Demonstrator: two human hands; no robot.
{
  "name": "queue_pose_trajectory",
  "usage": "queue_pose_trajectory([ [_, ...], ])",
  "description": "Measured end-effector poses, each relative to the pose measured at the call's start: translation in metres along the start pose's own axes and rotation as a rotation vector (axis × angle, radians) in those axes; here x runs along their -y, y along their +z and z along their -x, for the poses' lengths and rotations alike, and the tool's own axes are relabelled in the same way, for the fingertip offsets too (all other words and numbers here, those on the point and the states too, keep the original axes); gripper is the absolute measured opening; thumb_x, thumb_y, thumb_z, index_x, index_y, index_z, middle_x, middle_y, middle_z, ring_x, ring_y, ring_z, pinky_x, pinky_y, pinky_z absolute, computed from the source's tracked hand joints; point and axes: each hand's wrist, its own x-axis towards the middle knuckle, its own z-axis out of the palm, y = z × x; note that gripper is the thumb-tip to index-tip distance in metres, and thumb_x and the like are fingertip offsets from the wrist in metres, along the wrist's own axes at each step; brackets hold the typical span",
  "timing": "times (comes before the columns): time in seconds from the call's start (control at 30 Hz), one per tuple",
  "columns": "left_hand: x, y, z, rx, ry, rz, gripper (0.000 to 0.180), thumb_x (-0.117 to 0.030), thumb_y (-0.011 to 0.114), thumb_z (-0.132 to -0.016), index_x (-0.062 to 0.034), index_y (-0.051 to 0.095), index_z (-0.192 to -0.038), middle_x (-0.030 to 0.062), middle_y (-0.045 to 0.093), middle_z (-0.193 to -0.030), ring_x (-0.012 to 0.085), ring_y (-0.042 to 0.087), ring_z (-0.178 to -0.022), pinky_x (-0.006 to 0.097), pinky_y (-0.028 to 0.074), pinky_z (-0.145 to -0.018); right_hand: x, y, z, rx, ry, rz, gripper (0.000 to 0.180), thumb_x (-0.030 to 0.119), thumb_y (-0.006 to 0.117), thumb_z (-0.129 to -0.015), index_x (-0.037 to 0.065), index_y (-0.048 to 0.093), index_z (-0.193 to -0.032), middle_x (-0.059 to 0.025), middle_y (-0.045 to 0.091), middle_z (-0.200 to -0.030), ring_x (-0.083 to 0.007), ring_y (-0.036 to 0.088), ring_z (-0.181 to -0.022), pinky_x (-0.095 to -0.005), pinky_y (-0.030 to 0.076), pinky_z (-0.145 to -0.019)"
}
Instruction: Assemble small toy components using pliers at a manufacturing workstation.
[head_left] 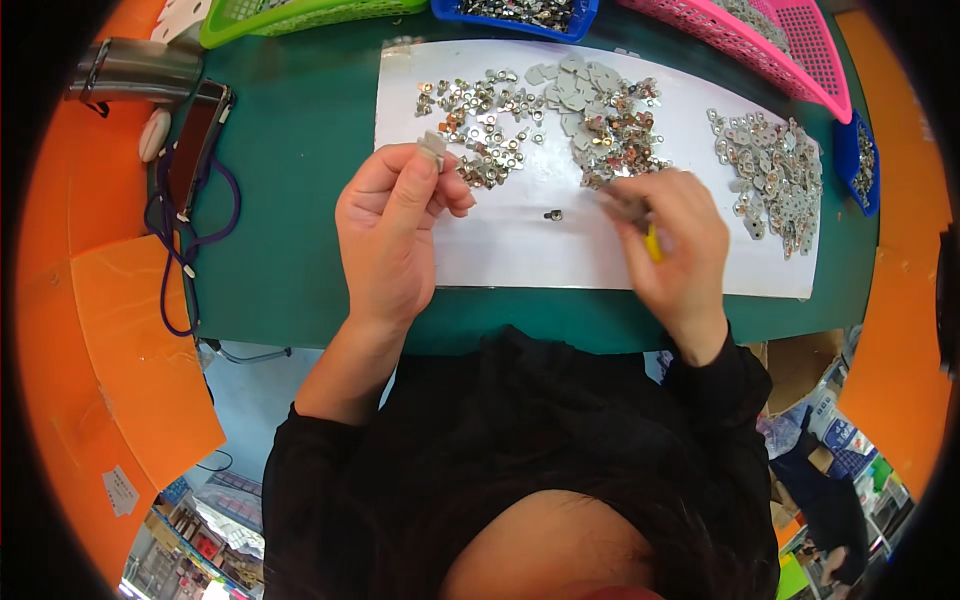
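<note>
My left hand is raised over the white sheet, pinching a small flat grey plate between thumb and fingers. To the right, my right hand is closed round a hand tool with a yellow part; motion blurs its grey end, so its kind is unclear. One small metal fitting lies alone between the hands. Beyond my left hand spreads a pile of small silvery metal fittings. Flat grey plates and more shiny metal parts are heaped just beyond my right hand.
A heap of assembled-looking metal pieces covers the sheet's right side. Green, blue and pink baskets line the far edge; a small blue tray sits right. At left are a phone with a cord and metal cup.
</note>
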Motion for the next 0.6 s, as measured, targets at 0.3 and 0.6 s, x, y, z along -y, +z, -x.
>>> queue_pose_trajectory([
  [0.3, 0.002, -0.003, 0.001, 0.068, 0.024, -0.071, 0.016, -0.014, 0.061, -0.099, 0.0014, 0.066, -0.101, 0.0081, 0.068, -0.086, 0.0147, 0.063, -0.075, 0.03, 0.05, -0.072, 0.007, 0.02, -0.002, 0.128, -0.142, 0.154, 0.03, 0.004, 0.077, -0.066, 0.01, 0.066, -0.093, -0.0057, 0.06, -0.082, -0.0277, 0.056, -0.078, -0.0376, 0.042, -0.07],
  [0.6, 0.003, -0.002, 0.001, 0.067, 0.014, -0.032, 0.016, -0.014, 0.062, -0.098, 0.001, 0.066, -0.101, 0.008, 0.07, -0.09, 0.0139, 0.064, -0.077, 0.029, 0.051, -0.072, 0.012, 0.019, -0.002, 0.167, -0.141, 0.172, 0.033, 0.002, 0.076, -0.064, 0.009, 0.066, -0.094, -0.0069, 0.061, -0.084, -0.029, 0.058, -0.079, -0.0372, 0.043, -0.07],
])
